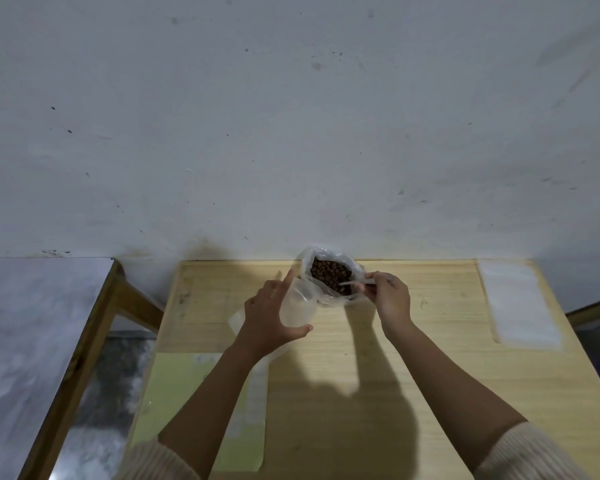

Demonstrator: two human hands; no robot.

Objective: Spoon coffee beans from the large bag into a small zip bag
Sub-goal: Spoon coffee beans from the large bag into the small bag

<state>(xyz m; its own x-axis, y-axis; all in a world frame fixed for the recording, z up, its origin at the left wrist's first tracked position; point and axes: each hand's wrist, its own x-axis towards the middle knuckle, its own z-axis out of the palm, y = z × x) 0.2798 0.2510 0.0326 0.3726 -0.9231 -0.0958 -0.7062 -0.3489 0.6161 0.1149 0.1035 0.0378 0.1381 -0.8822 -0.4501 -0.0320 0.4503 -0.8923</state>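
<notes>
While right hand point(390, 299) holds spoon point(355, 282), large bag point(329, 301) stands near table's point(430, 341) far edge.

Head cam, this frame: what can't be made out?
- Spoon bowl, head view: too small and blurred; load unknown.
- Small zip bag, head view: partly behind left hand; contents unclear.
- Spoon handle, head view: mostly covered by right hand.

Wooden table point(430, 358), large bag point(327, 300), yellow sheet point(174, 393)

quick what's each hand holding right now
Left hand: holds the small zip bag.
Right hand: pinches the spoon, its tip in the large bag of coffee beans.
</notes>
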